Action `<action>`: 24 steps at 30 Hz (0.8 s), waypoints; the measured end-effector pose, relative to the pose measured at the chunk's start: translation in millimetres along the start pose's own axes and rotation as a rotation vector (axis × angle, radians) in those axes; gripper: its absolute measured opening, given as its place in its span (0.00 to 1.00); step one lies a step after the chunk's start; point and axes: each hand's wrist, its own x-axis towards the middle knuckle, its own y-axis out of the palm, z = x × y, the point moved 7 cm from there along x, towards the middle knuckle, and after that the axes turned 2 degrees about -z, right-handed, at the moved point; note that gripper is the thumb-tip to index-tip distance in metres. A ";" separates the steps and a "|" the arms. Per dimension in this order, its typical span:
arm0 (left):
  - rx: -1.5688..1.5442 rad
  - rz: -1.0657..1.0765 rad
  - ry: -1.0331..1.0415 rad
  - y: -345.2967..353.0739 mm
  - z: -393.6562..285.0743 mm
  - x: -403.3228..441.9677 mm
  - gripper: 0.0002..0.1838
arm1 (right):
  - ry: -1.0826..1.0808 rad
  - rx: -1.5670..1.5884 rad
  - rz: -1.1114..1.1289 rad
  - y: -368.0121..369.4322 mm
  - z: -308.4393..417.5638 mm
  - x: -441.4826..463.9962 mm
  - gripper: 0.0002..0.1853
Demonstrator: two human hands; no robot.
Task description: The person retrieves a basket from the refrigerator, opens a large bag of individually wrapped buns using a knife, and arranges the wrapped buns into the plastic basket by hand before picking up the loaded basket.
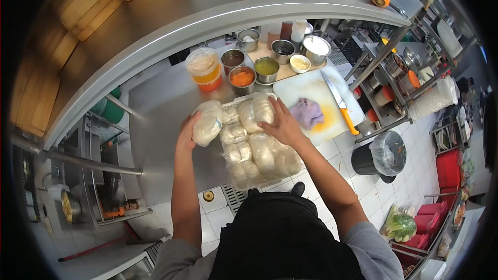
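My left hand grips a plastic-wrapped pale bundle by its left side, over the steel table. Right beside it, a white tray is filled with several similar wrapped bundles, rounded and dough-like; what is inside cannot be made out. My right hand has its thumb and fingers around another wrapped bundle at the tray's top right. To the right, a crumpled purple cloth lies on a white cutting board with an orange stain, near a yellow-handled knife.
Behind the tray stand a plastic tub of orange liquid, a metal pot of orange pieces and several other containers. A steel shelf overhangs the table. A lined black bin is at the right on the floor.
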 end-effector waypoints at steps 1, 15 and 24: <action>-0.051 0.004 -0.014 2.5 -3.0 -7.5 0.33 | -0.015 0.000 -0.006 9.7 -5.7 -1.1 0.57; 1.020 0.034 0.315 97.7 1.5 23.7 0.40 | 0.218 0.243 -0.107 -13.3 -58.7 -51.9 0.38; 0.216 0.208 -0.075 63.6 20.1 48.6 0.45 | 0.596 0.618 -0.156 -4.2 -109.8 -146.0 0.36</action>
